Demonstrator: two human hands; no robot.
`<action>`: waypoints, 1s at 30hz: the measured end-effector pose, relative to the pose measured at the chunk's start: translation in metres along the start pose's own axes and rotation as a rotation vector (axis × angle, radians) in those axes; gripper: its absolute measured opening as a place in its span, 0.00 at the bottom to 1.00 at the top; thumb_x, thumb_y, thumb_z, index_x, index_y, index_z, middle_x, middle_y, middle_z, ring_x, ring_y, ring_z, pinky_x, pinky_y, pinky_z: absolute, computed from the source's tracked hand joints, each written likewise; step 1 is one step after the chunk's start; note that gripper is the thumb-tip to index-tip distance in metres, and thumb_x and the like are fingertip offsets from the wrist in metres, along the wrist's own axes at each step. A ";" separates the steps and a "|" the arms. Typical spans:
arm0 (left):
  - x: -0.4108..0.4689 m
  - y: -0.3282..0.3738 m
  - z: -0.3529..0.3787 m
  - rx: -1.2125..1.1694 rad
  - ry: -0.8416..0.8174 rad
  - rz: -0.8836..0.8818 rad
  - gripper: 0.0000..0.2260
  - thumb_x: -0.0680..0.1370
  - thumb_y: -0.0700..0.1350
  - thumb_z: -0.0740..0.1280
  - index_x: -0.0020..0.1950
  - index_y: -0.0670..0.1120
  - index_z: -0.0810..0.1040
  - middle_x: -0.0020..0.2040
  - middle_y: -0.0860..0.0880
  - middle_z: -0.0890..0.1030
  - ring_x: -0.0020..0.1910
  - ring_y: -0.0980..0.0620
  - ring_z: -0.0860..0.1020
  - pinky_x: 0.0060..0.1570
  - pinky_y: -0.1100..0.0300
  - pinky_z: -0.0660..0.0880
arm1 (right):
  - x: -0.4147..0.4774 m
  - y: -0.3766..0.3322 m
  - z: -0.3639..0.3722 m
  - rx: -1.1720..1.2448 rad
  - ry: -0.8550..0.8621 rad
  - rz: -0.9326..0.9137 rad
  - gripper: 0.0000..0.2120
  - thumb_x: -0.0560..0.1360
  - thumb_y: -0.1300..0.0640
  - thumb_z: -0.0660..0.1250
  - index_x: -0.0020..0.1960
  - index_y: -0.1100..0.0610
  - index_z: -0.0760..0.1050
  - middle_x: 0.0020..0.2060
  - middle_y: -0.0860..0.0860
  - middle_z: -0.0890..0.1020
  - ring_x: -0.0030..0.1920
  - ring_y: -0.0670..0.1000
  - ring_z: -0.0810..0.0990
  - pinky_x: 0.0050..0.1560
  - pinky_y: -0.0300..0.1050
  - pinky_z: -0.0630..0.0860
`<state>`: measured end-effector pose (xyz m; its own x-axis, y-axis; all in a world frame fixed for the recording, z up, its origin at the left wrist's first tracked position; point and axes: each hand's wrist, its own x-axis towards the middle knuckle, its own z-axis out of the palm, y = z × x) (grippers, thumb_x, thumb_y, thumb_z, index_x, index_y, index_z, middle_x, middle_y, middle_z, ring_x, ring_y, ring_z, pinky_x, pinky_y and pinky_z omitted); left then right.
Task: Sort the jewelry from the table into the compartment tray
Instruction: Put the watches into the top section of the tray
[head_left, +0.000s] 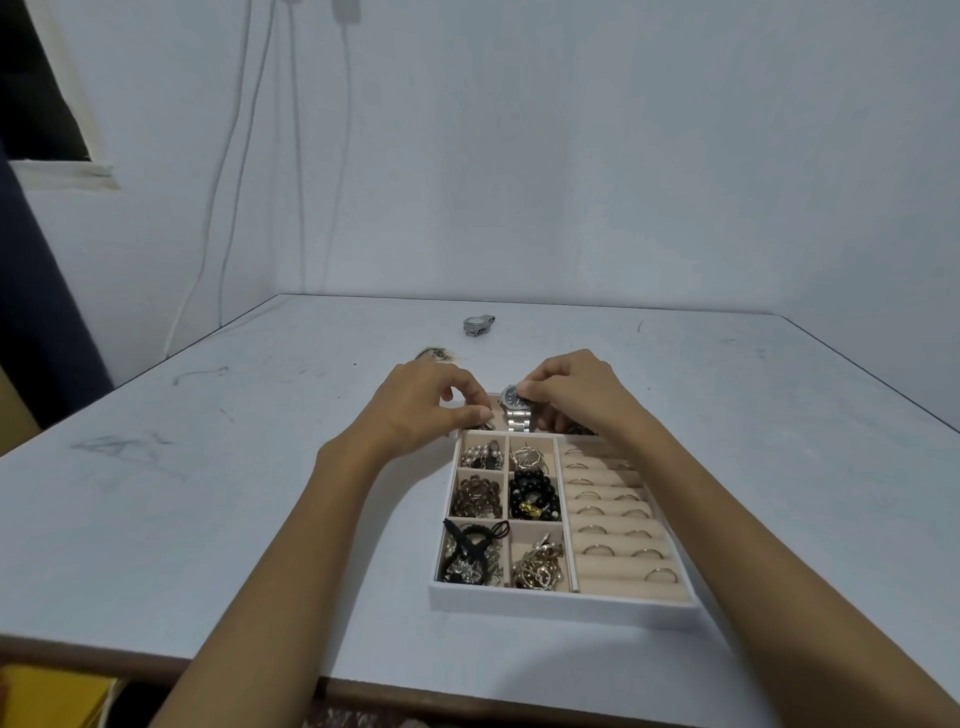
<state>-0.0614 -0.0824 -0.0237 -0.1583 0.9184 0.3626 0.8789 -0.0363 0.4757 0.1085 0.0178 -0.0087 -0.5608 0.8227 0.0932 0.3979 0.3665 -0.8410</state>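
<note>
A white compartment tray with beige lining lies on the table. Its small cells hold beads, chains and a black hair tie; the right section holds several rings on rolls. A silver watch stands in the tray's far compartment. My right hand pinches the watch at its dial. My left hand hovers at the far left compartment with thumb and forefinger pinched together; whether it holds something is hidden. A second silver watch lies farther back on the table. A small dark-gold piece lies behind my left hand.
The pale table meets a wall at the back and right. Its front edge runs just below the tray. Cables hang down the wall at the left. A dark window opening sits at upper left.
</note>
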 end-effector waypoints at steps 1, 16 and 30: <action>0.000 0.000 0.000 0.001 -0.001 0.000 0.03 0.72 0.54 0.71 0.44 0.57 0.83 0.44 0.56 0.82 0.44 0.60 0.73 0.42 0.58 0.67 | 0.001 0.000 0.001 -0.022 0.016 -0.007 0.08 0.75 0.58 0.68 0.46 0.62 0.82 0.28 0.55 0.80 0.21 0.45 0.74 0.23 0.33 0.69; -0.003 0.005 -0.004 -0.024 -0.025 -0.037 0.01 0.72 0.54 0.72 0.40 0.60 0.82 0.41 0.51 0.82 0.48 0.54 0.76 0.49 0.51 0.76 | -0.004 -0.003 -0.005 -0.058 -0.068 -0.013 0.10 0.69 0.56 0.76 0.46 0.60 0.81 0.36 0.58 0.85 0.32 0.51 0.83 0.37 0.40 0.81; -0.001 0.004 -0.005 0.033 -0.001 -0.191 0.04 0.70 0.57 0.73 0.40 0.61 0.80 0.51 0.56 0.78 0.47 0.56 0.73 0.46 0.55 0.68 | -0.009 0.000 0.011 0.240 -0.028 0.054 0.10 0.70 0.65 0.74 0.50 0.64 0.79 0.40 0.62 0.83 0.32 0.52 0.82 0.37 0.41 0.80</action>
<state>-0.0598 -0.0855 -0.0179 -0.3233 0.9078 0.2673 0.8473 0.1519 0.5090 0.1063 0.0057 -0.0156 -0.5644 0.8248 0.0329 0.2460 0.2061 -0.9471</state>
